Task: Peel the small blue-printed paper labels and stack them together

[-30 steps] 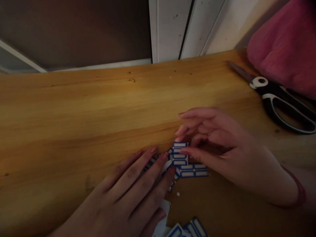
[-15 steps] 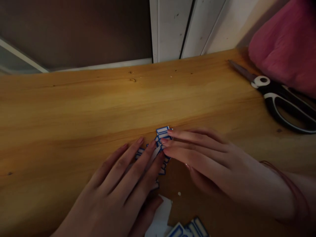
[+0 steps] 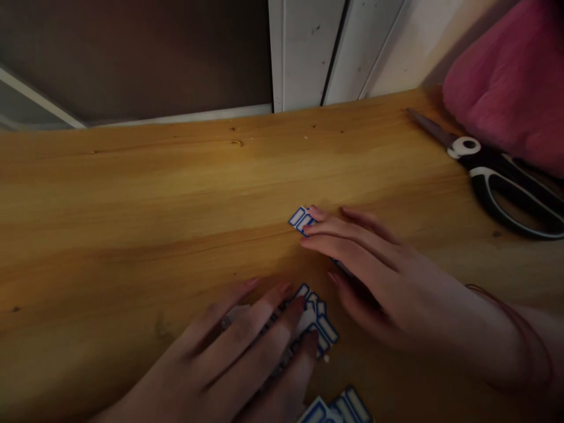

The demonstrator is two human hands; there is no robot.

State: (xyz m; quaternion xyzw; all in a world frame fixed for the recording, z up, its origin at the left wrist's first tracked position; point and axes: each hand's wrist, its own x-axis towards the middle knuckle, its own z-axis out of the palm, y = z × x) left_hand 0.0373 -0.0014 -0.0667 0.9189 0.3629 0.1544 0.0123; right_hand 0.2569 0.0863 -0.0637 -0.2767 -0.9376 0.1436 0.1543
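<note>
Several small white paper pieces with blue-outlined boxes, like cut labels, lie on the wooden table. My left hand (image 3: 247, 358) rests palm down with fingers spread over a loose heap of these labels (image 3: 324, 332), partly hiding them. Farther out, my right hand (image 3: 370, 264) has its fingertips on another label piece (image 3: 299, 218); its fingers are stretched out, and a bit more blue edging shows beneath them. More labels (image 3: 348, 408) lie at the bottom edge, close to my left thumb side.
Black-and-white scissors (image 3: 489, 170) lie at the right with blades pointing to the wall. Behind them sits a pink fluffy thing (image 3: 502, 76). The wooden table (image 3: 154, 188) ends at a dark panel and white wall boards. Small crumbs dot its far part.
My left hand has drawn back toward me with the heap of labels. My right hand has moved slightly away, a label piece under its fingertips; the two hands are now apart.
</note>
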